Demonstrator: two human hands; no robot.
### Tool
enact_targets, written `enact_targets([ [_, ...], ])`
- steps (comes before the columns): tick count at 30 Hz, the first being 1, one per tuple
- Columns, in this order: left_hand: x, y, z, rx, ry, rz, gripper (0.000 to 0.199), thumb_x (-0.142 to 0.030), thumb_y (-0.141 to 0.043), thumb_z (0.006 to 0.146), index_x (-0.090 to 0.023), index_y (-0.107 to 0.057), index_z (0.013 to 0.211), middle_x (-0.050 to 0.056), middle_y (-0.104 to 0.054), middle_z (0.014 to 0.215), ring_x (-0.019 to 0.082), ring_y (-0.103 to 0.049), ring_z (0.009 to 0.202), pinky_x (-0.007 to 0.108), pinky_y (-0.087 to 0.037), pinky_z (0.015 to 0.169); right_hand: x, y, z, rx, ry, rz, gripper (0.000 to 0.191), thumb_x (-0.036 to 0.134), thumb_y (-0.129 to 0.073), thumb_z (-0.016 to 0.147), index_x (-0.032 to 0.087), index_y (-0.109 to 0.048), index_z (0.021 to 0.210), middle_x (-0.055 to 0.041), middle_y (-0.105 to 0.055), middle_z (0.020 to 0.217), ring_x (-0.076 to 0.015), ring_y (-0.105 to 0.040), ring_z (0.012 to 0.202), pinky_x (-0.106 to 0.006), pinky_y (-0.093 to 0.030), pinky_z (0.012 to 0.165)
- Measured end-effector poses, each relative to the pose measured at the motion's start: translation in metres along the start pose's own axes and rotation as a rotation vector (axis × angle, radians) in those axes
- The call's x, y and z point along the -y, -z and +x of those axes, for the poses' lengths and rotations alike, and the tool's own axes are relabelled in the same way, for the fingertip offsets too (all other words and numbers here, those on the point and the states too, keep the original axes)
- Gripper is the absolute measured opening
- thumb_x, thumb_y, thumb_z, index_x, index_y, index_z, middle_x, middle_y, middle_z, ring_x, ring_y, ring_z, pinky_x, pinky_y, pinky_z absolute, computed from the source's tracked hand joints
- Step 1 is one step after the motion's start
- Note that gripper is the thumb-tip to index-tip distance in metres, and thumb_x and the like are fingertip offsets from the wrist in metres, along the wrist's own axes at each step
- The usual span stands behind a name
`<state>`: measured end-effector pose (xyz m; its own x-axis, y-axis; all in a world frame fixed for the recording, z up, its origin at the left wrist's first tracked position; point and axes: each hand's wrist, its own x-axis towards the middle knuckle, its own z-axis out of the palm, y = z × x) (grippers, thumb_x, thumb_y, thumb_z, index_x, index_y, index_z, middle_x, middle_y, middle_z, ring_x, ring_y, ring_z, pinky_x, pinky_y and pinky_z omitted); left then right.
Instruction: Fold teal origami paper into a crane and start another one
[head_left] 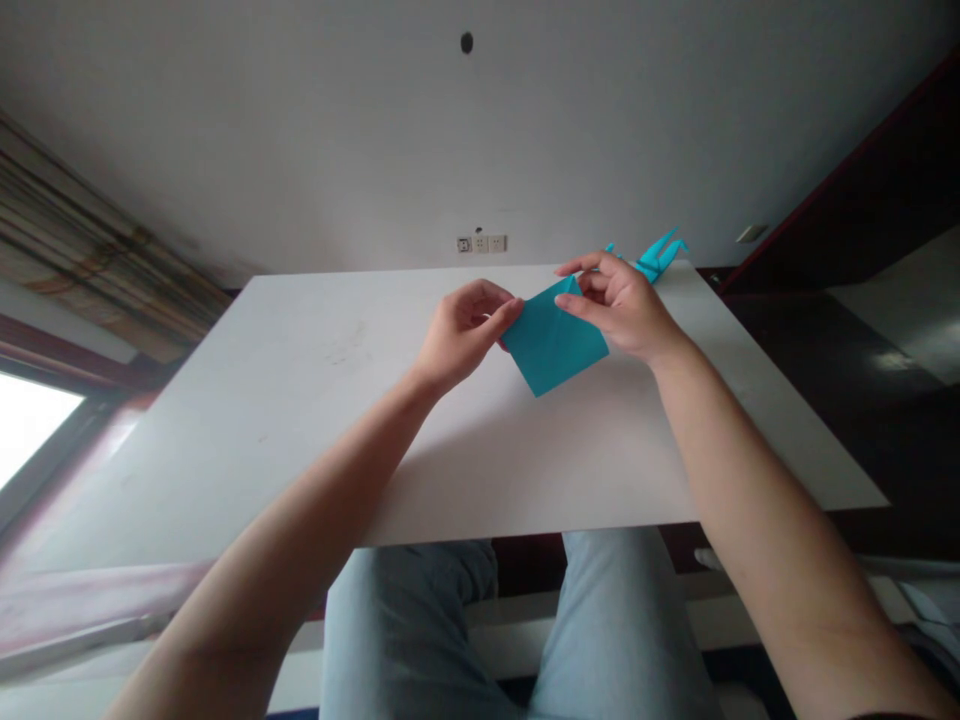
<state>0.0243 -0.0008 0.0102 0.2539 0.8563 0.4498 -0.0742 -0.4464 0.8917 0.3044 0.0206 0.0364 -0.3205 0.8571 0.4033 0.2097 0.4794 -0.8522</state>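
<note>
Insp. note: L hand (465,335) and R hand (622,305) both at centre-right of frame, over the far half of a white table (300,470). Teal origami paper (553,338), folded, diamond-like in outline, sits btwn the hands, w/ one corner pointing to lower centre-right. L hand grip is narrow: fingers curled, tips on the paper's left edge. R hand grip also narrow: thumb (576,312) lies on top of the paper's upper corner, fingers curve round behind it. Paper looks held up by both hands; contact w/ table cannot be confirmed from this view. No. of layers in the fold also cannot be told. Teal paper crane (658,258) at far table edge, upper right of centre, just beyond R hand & partly hidden by it. Triple wall socket panel (480,243) on white wall (300,120), just above far table edge, centre of frame. Striped curtain (75,240) at upper left; bright window (30,425) at left edge. Person's light-blue jeans (622,630) at bottom centre, below near table edge. Dark floor (840,440) at right of frame, w/ glare patch on it.
</note>
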Motion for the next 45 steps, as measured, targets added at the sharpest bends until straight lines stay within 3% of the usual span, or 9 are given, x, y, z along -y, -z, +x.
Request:
enact_targets([
  [7, -0.005, 0.002, -0.001, 0.098, 0.063, 0.134, 0.064, -0.081, -0.093, 0.109, -0.022, -0.076, 0.094, 0.004, -0.079, 0.082, 0.017, -0.077, 0.074, 0.028, -0.062, 0.066, 0.000, 0.000, 0.000, 0.022, -0.008, 0.019, 0.075, 0.087, -0.110, 0.089, 0.033, -0.081, 0.132, 0.0034, -0.070, 0.088, -0.0220, -0.066, 0.083, -0.039, -0.054, 0.080],
  [15, 0.016, 0.007, 0.003, -0.035, -0.031, 0.139, 0.058, -0.078, -0.091, 0.113, -0.024, -0.072, 0.098, 0.005, -0.080, 0.084, 0.018, -0.077, 0.071, 0.029, -0.064, 0.060, -0.008, -0.002, 0.002, -0.007, -0.042, 0.043, 0.073, 0.083, -0.112, 0.085, 0.035, -0.081, 0.130, 0.0039, -0.073, 0.089, -0.0222, -0.067, 0.081, -0.039, -0.054, 0.076],
  [20, 0.028, 0.011, 0.003, -0.058, 0.054, 0.102, 0.045, -0.052, -0.104, 0.105, -0.026, -0.071, 0.120, 0.001, -0.085, 0.098, 0.016, -0.085, 0.079, 0.024, -0.066, 0.066, -0.012, -0.001, 0.002, -0.077, 0.006, -0.041, 0.065, 0.074, -0.106, 0.092, 0.040, -0.080, 0.141, 0.0054, -0.063, 0.085, -0.0221, -0.059, 0.078, -0.040, -0.049, 0.071],
  [25, 0.034, 0.010, 0.003, -0.064, 0.061, 0.080, 0.038, -0.033, -0.099, 0.105, -0.027, -0.063, 0.117, -0.004, -0.080, 0.096, 0.015, -0.087, 0.080, 0.021, -0.064, 0.067, -0.012, -0.001, 0.002, -0.106, 0.017, -0.057, 0.062, 0.066, -0.104, 0.095, 0.041, -0.078, 0.147, 0.0053, -0.059, 0.085, -0.0225, -0.053, 0.076, -0.041, -0.045, 0.070],
  [29, 0.030, 0.009, 0.004, -0.132, -0.013, 0.142, 0.030, -0.022, -0.094, 0.102, -0.024, -0.066, 0.114, 0.000, -0.085, 0.114, 0.010, -0.084, 0.078, 0.020, -0.066, 0.070, -0.013, -0.002, 0.003, -0.086, 0.006, -0.029, 0.062, 0.067, -0.104, 0.095, 0.040, -0.078, 0.144, 0.0053, -0.059, 0.085, -0.0224, -0.054, 0.076, -0.040, -0.044, 0.071],
  [32, 0.025, 0.009, 0.003, -0.184, -0.020, 0.173, 0.028, -0.023, -0.095, 0.101, -0.023, -0.070, 0.113, 0.004, -0.088, 0.124, 0.011, -0.085, 0.081, 0.021, -0.067, 0.071, -0.014, -0.002, 0.004, -0.123, 0.016, -0.031, 0.064, 0.073, -0.103, 0.094, 0.040, -0.078, 0.143, 0.0042, -0.062, 0.087, -0.0229, -0.054, 0.076, -0.041, -0.043, 0.069],
  [35, 0.022, 0.009, 0.002, -0.138, -0.007, 0.181, 0.027, -0.033, -0.098, 0.103, -0.023, -0.075, 0.115, 0.006, -0.090, 0.119, 0.016, -0.087, 0.088, 0.023, -0.068, 0.070, -0.017, -0.003, 0.005, -0.172, 0.032, -0.058, 0.064, 0.078, -0.102, 0.095, 0.041, -0.078, 0.142, 0.0024, -0.067, 0.091, -0.0241, -0.057, 0.077, -0.043, -0.046, 0.068],
  [40, 0.020, 0.009, -0.001, -0.206, -0.206, 0.326, 0.022, -0.034, -0.097, 0.102, -0.024, -0.086, 0.118, 0.009, -0.085, 0.136, 0.017, -0.085, 0.104, 0.031, -0.073, 0.092, -0.022, -0.005, 0.006, -0.201, 0.054, -0.062, 0.062, 0.076, -0.102, 0.097, 0.042, -0.078, 0.143, 0.0021, -0.069, 0.094, -0.0245, -0.060, 0.079, -0.044, -0.053, 0.072],
  [45, 0.013, 0.007, -0.003, -0.194, -0.273, 0.491, 0.014, -0.031, -0.090, 0.107, -0.026, -0.092, 0.119, 0.007, -0.087, 0.121, 0.022, -0.083, 0.108, 0.038, -0.071, 0.099, -0.024, -0.009, 0.005, -0.145, -0.011, -0.015, 0.069, 0.076, -0.105, 0.092, 0.042, -0.078, 0.146, 0.0025, -0.069, 0.094, -0.0255, -0.065, 0.085, -0.043, -0.056, 0.078],
])
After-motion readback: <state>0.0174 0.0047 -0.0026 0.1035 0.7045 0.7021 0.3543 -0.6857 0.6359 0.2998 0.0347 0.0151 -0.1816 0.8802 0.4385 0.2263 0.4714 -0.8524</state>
